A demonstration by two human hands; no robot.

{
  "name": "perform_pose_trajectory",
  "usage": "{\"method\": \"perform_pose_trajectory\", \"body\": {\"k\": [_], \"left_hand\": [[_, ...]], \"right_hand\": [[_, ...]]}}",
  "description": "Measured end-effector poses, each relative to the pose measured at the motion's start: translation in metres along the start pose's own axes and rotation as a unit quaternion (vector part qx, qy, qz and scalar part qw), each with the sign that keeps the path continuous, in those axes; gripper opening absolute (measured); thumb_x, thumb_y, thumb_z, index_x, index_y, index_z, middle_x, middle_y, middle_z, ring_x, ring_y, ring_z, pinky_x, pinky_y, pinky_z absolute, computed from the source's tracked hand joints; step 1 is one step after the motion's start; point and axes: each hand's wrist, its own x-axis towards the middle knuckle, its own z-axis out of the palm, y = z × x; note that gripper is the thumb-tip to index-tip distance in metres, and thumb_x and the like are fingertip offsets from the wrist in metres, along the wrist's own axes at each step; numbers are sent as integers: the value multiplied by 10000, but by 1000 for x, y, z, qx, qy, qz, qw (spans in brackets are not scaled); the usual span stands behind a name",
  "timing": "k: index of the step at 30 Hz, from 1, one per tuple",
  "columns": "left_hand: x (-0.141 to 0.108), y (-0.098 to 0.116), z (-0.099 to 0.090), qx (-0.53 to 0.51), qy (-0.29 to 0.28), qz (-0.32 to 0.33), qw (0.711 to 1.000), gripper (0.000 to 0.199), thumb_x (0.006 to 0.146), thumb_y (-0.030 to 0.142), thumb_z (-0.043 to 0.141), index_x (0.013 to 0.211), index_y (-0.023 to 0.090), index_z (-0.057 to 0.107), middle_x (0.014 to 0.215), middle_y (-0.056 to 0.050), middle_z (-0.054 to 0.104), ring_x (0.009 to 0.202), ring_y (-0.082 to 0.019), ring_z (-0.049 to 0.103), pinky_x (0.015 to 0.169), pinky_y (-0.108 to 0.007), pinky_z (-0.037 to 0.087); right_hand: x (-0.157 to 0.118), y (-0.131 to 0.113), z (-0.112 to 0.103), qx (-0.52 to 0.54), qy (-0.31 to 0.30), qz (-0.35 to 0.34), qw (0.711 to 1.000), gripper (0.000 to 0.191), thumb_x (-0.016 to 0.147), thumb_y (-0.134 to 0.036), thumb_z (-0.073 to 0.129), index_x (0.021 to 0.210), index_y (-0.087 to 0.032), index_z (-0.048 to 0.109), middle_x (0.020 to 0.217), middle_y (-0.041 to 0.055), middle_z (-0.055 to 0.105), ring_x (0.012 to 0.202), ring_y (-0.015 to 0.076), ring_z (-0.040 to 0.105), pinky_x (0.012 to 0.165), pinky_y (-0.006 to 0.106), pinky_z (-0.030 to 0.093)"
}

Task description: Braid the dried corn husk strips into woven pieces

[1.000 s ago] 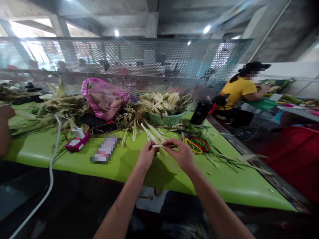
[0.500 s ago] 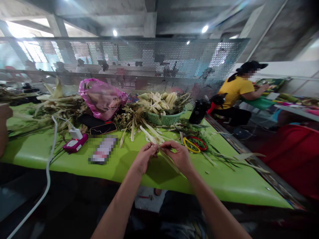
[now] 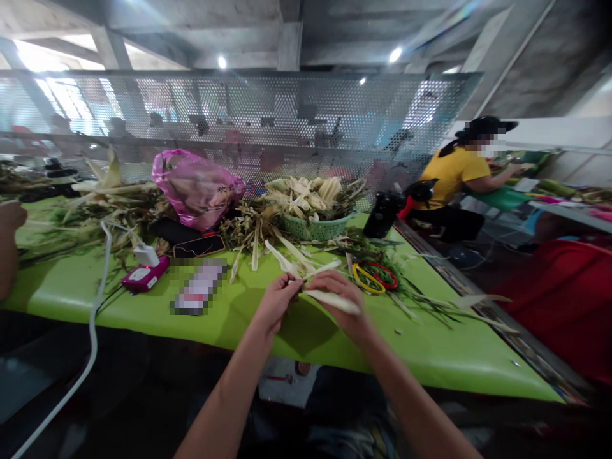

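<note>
Pale plant strips point(image 3: 332, 299) are held between both hands above the green table point(image 3: 215, 322). My left hand point(image 3: 281, 298) is closed in a pinch on the strips' joined end. My right hand point(image 3: 343, 299) is closed too, its fingers wrapped round the strips close beside my left fingertips. One strip lies across the right palm side and another sticks out above the right fingers. Longer pale strips point(image 3: 282, 258) point away beyond the left fingertips. Scissors with yellow and red handles point(image 3: 368, 278) lie to the right of my right hand.
Behind the hands stands a green basket point(image 3: 318, 229) of pale husks. A pink bag point(image 3: 194, 191), dry plant pieces, two phones point(image 3: 199, 287), a purple power block point(image 3: 146, 275) and white cable are at left. A black bottle point(image 3: 381, 215) stands right; a person in yellow point(image 3: 452, 175) sits beyond.
My right hand has turned and its fingers have closed round the strips. The pale strip that hung down between the hands now lies across my right hand.
</note>
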Motion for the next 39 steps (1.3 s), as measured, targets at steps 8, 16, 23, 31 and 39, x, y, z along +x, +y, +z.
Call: {"method": "perform_pose_trajectory", "body": {"k": [8,16,23,31,39], "left_hand": [[-4,6,4,69,-31,46,996,202,738,336,642,842,162,641,754,4,571,671,-95,452,641,-210,343],[-4,8,5,59,20,33,998,334,646,439,724,799,156,633,697,7,577,621,-94,451,603,-209,339],[-3,6,3,46,27,33,998,238,677,365,694,745,151,617,640,24,539,566,-70,431,550,-193,330],[-2,1,7,52,30,1,998,238,672,370,653,731,163,551,547,36,515,474,-83,467,496,-206,357],[3,-9,6,219,3,66,973,45,650,200,611,675,166,628,599,15,558,578,-119,465,588,-235,351]], "right_hand": [[4,-7,19,115,106,192,969,182,734,-345,685,755,-186,599,686,0,615,612,143,561,582,266,463],[-1,-2,25,141,99,213,962,273,763,-446,645,772,-175,620,690,26,627,607,148,550,565,269,466],[-4,3,22,197,77,266,940,318,796,-483,593,899,-199,691,828,44,686,688,170,589,586,272,478],[-4,2,21,128,132,166,969,171,774,-338,664,858,-190,673,782,30,648,699,166,564,649,291,460],[1,0,18,0,73,59,996,92,799,-279,631,851,-232,691,806,37,664,738,191,605,689,314,487]]}}
